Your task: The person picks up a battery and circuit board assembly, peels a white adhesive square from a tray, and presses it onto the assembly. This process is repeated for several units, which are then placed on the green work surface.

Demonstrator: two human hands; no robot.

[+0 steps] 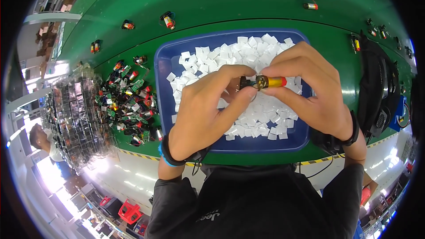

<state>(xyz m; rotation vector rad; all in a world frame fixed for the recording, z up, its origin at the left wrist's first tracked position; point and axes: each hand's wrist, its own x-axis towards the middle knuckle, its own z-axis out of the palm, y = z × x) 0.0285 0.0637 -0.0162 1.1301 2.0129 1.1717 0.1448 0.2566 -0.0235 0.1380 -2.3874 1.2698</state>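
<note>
Over a blue tray (164,106) of small white square pads (259,126), my two hands meet at one small wired assembly. The thumb and fingers of my left hand (208,102) pinch its black round part (246,82). In my right hand (312,86), thumb and fingertips grip a small cylindrical battery (273,82) with a gold-yellow wrap and a red end. The battery lies sideways, red end to the right. Thin wires seem to run between the two parts; the fingers hide some of them.
Left of the tray lies a heap of battery-and-circuit-board assemblies (133,102), beside stacked clear plastic trays (77,115). More assemblies (168,21) sit on the far side of the green table (221,0). A black bag (372,79) is at the right. A person (44,139) is at far left.
</note>
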